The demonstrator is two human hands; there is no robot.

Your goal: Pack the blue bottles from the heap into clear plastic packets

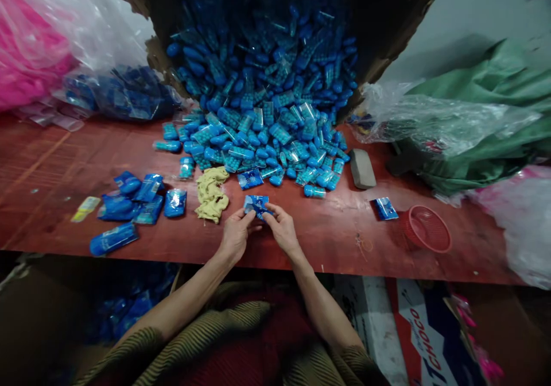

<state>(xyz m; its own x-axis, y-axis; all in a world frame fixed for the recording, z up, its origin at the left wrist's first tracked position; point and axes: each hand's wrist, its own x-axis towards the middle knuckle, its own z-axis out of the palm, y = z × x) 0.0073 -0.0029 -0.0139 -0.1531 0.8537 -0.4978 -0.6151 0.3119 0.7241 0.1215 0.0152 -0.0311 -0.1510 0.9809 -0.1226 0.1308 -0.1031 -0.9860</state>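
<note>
A small blue printed plastic wrapper (256,202) is held up between my two hands, just above the red table. My left hand (236,234) pinches its left side with thumb and fingers. On the other side, my right hand (279,228) grips its right lower edge. Whether anything is inside the wrapper I cannot tell. Just beyond it lies another blue packet (250,178), at the edge of a large heap of clear bottles with blue caps and small blue balls (275,127). A crumpled yellow cloth (212,193) rests left of my left hand.
The heap spills from a torn cardboard box (400,24). Several blue wrapped packets (148,205) lie at left. At right are a grey block (362,169), a blue wrapper (386,208), a red plastic basket (427,229) and green sacking (473,99). Below the table edge stands a printed carton (424,331).
</note>
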